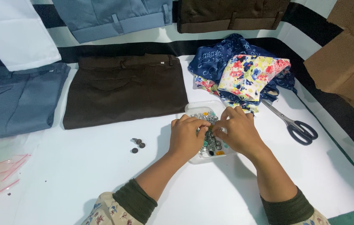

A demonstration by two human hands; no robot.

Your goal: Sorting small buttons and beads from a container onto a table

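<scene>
Silver and coloured buttons fill the clear plastic tray (193, 109) mid-table; left hand (186, 137) and right hand (237, 131) meet over it, fingers pinched together among them. Scissors (293, 123) lie right, brown trousers (123, 89) far left.

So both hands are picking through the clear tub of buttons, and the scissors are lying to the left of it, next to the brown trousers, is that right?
Not quite. In the head view the scissors lie to the right of the clear tub, below the floral fabric. The left hand and right hand are indeed both in the tub.
</scene>
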